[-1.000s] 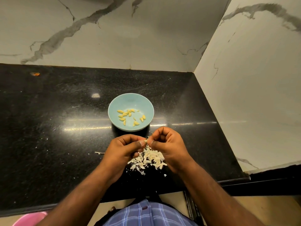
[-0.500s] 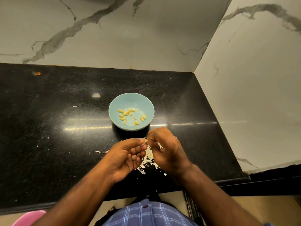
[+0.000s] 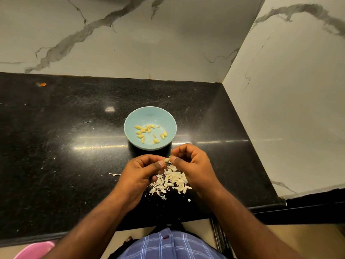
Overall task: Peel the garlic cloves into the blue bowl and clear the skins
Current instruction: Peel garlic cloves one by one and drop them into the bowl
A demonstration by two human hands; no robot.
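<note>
A small pale garlic clove (image 3: 166, 160) is pinched between the two hands, the thumb tip of the left hand (image 3: 139, 175) on one side and the thumb and forefinger of the right hand (image 3: 194, 166) on the other. Both hands have their fingers curled inward, the remaining fingers folded toward the palms. The clove is too small to tell its long axis for certain — it seems to lie roughly across, from one thumb to the other.

Taking the round, smooth light-blue bowl (image 3: 151, 114) as the landmark: the held clove sits just in front of the bowl's near rim, above the counter. Inside the bowl lie the peeled garlic cloves (image 3: 148, 133) — little yellow, glossy slivers with pointed ends, scattered over the bottom and pointing various ways.

Nearer the person than the bowl, directly below the hands, is a loose heap of papery white garlic skins (image 3: 171, 181), thin, curled and flaky. A few stray flakes lie left of the heap and toward the counter's near edge.

Everything rests on a polished black speckled stone counter (image 3: 56, 156), which reflects light in a bright streak left of the bowl. Behind and to the right of the bowl rise white marble walls with grey veins (image 3: 168, 43). Below the counter's edge show a blue plaid shirt (image 3: 168, 245) and, to the left, a pink plastic tub (image 3: 34, 250).
</note>
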